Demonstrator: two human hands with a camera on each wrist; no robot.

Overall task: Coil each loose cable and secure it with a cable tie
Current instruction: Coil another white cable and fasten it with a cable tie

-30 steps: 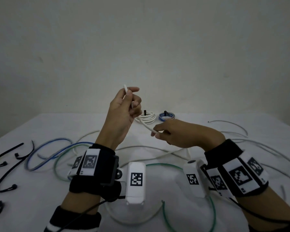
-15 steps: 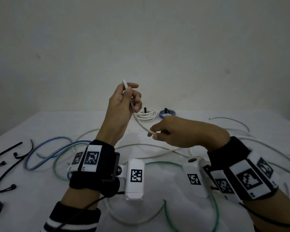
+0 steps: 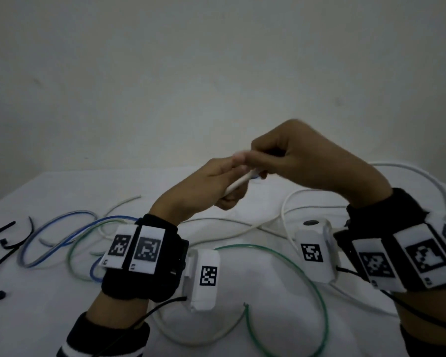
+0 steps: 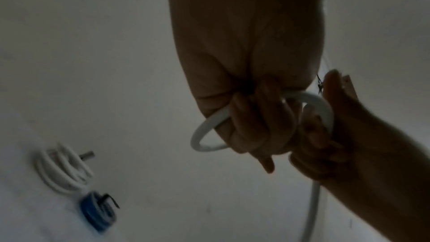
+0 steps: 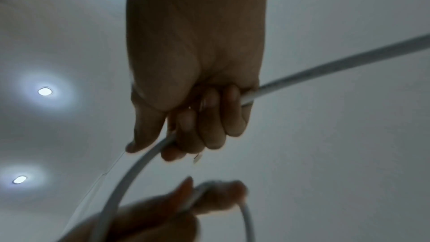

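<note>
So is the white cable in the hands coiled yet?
Barely: the white cable shows one loop at the left hand; its tail still trails past the right hand.

Left hand (image 3: 204, 186) and right hand (image 3: 301, 161) raised mid-scene, fingertips meeting, both curled around one white cable (image 3: 240, 182).

Black wristbands (image 3: 142, 256), white coded tags (image 3: 146, 249), striped cuff (image 3: 101, 349)
</note>
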